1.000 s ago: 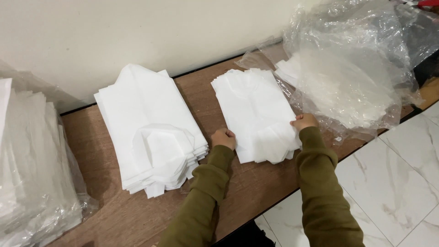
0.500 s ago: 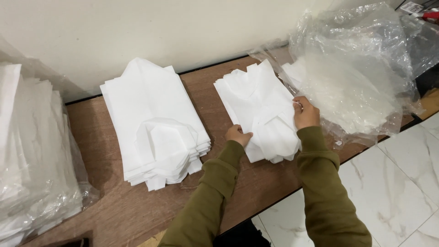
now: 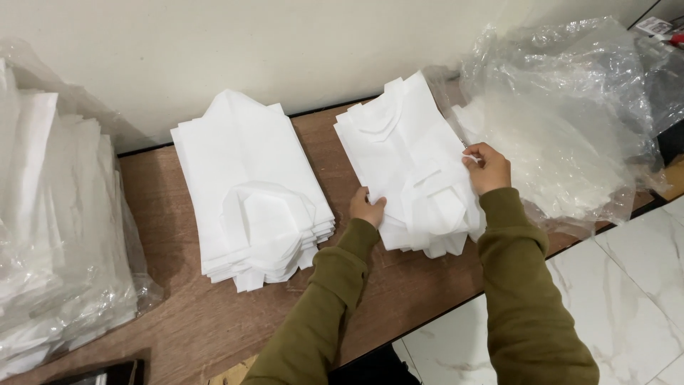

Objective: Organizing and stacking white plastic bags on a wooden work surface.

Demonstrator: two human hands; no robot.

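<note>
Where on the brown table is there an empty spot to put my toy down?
Bare wood shows on the table in front of the left stack, out to the near edge, and in a narrow strip between it and the right stack. The right stack is crowded: the left hand and right hand press its sides, and the crinkled plastic bag is right beside it.

Bagged white stack, left of the table: cut off by frame edge. Plastic bag contents, right: blurred, indistinct.
</note>
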